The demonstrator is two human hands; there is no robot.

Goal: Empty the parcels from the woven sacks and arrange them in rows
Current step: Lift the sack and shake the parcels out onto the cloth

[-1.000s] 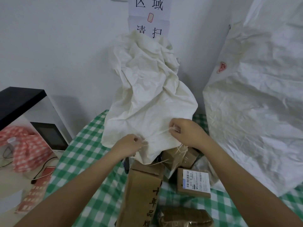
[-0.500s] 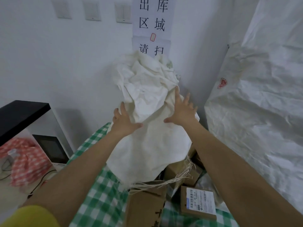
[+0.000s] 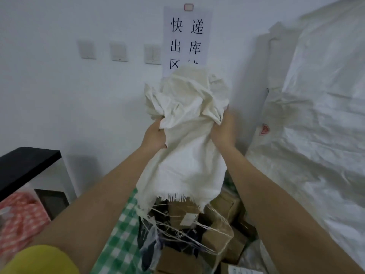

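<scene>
Sack [image 3: 185, 147] now higher, gripped by both hands, parcels [image 3: 213, 240] uncovered

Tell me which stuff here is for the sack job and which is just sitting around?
For the job:
- cream sack, held up by the left hand and right hand
- brown parcels piled beneath its frayed mouth
- big white sack at the right

Just sitting around:
- wall switches
- paper sign
- black shelf
- red checked cloth

- The white paper sign [image 3: 187, 39] on the wall reads 快递, 出库, then 区; the sack hides the rest.
- The red mark [image 3: 264, 129] on the big sack [image 3: 316, 123] is unreadable.
</scene>
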